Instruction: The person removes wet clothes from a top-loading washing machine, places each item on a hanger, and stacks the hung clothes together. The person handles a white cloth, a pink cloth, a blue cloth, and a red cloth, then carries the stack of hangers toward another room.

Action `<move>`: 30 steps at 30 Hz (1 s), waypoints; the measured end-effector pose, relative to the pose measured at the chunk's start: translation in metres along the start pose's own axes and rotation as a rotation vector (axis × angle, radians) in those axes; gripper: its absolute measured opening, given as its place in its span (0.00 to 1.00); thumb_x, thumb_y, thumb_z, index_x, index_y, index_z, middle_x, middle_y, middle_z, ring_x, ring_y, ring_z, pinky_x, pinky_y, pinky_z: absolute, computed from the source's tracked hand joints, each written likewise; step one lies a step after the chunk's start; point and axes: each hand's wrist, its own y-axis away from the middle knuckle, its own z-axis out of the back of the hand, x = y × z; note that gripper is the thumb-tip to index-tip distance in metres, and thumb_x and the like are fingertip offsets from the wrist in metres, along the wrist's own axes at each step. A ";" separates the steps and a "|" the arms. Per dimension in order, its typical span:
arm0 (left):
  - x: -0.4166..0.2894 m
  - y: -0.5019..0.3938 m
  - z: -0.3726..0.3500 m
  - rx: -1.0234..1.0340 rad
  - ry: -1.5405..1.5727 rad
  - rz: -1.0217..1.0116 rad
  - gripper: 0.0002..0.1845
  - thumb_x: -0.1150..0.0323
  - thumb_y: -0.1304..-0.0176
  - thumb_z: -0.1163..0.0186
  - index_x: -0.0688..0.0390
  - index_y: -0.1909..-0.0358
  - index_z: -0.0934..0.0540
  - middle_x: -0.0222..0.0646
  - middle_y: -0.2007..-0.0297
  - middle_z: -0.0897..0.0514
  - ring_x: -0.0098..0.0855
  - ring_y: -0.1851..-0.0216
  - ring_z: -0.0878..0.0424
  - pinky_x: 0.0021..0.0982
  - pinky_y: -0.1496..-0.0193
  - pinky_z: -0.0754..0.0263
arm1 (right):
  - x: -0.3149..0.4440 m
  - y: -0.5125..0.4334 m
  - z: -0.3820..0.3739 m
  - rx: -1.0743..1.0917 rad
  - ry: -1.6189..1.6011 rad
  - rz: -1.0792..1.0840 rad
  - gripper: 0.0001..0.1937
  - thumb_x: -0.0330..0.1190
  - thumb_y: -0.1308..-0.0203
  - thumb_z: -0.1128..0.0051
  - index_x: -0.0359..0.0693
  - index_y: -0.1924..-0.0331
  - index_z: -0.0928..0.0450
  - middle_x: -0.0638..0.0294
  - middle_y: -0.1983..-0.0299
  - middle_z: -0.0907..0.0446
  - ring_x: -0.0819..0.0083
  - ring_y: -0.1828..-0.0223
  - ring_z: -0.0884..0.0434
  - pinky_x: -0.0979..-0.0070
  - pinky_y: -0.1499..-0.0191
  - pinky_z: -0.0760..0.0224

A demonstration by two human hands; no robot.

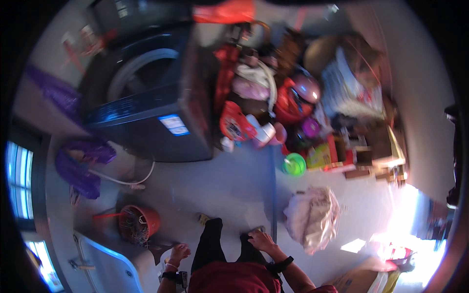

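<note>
My left hand hangs low beside my left leg, near the white basin, with its fingers partly curled; blur hides whether anything is in them. In front of my right thigh is my right hand, its fingers apart and nothing visible in them. A red bucket full of what look like wire hangers stands ahead of the left hand. To the right of my right hand, a pale pink, crumpled bag or cloth bundle sits on the floor. Ahead stands a dark top-loading washing machine.
Left of me is a white basin with a tap. Purple plastic and a white hose lie by the machine. Bags, boxes, a helmet-like thing and a green container crowd the far right. Cardboard lies lower right.
</note>
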 end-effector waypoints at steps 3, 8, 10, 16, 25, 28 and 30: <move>-0.005 -0.011 0.046 -0.030 0.146 -0.111 0.15 0.59 0.37 0.43 0.57 0.54 0.23 0.34 0.65 0.16 0.30 0.64 0.16 0.28 0.63 0.22 | 0.070 -0.054 0.051 -0.090 0.143 0.135 0.13 0.41 0.40 0.49 0.45 0.55 0.26 0.49 0.53 0.25 0.47 0.54 0.22 0.55 0.54 0.28; -0.053 -0.024 0.104 -0.141 0.303 -0.405 0.12 0.68 0.37 0.44 0.62 0.55 0.23 0.33 0.68 0.17 0.25 0.69 0.19 0.24 0.68 0.26 | 0.189 -0.112 0.150 -0.398 -0.025 0.430 0.13 0.33 0.40 0.46 0.42 0.51 0.24 0.52 0.59 0.22 0.53 0.60 0.21 0.63 0.57 0.26; -0.095 -0.030 0.125 -0.213 0.334 -0.474 0.12 0.68 0.37 0.45 0.63 0.54 0.23 0.33 0.68 0.18 0.25 0.69 0.19 0.24 0.67 0.26 | 0.228 -0.117 0.198 -0.461 -0.123 0.509 0.12 0.31 0.39 0.46 0.42 0.52 0.23 0.56 0.60 0.21 0.59 0.62 0.19 0.69 0.58 0.25; -0.237 -0.029 0.201 -0.306 0.552 -0.748 0.12 0.69 0.34 0.48 0.64 0.52 0.25 0.34 0.64 0.19 0.26 0.64 0.21 0.26 0.61 0.26 | 0.310 -0.101 0.344 -0.520 -0.605 0.621 0.11 0.30 0.36 0.47 0.33 0.54 0.22 0.59 0.61 0.18 0.73 0.61 0.18 0.76 0.56 0.24; -0.398 -0.024 0.309 -0.611 0.448 -0.761 0.18 0.66 0.34 0.44 0.62 0.46 0.27 0.33 0.60 0.19 0.24 0.60 0.21 0.24 0.57 0.27 | 0.412 -0.151 0.511 -0.398 -1.000 0.935 0.26 0.51 0.33 0.56 0.31 0.55 0.25 0.56 0.72 0.22 0.68 0.69 0.20 0.71 0.62 0.25; -0.427 -0.033 0.327 -0.639 0.431 -0.751 0.19 0.63 0.33 0.44 0.58 0.43 0.28 0.33 0.57 0.20 0.26 0.58 0.21 0.26 0.54 0.28 | 0.462 -0.177 0.547 -0.244 -1.021 0.964 0.25 0.50 0.32 0.60 0.31 0.54 0.26 0.58 0.75 0.25 0.70 0.73 0.23 0.72 0.67 0.28; -0.449 -0.038 0.337 -0.713 0.369 -0.703 0.21 0.62 0.33 0.45 0.56 0.40 0.30 0.34 0.53 0.21 0.28 0.55 0.22 0.29 0.50 0.29 | 0.501 -0.200 0.566 -0.147 -0.879 0.955 0.24 0.48 0.31 0.62 0.32 0.54 0.25 0.60 0.77 0.26 0.72 0.74 0.24 0.74 0.70 0.30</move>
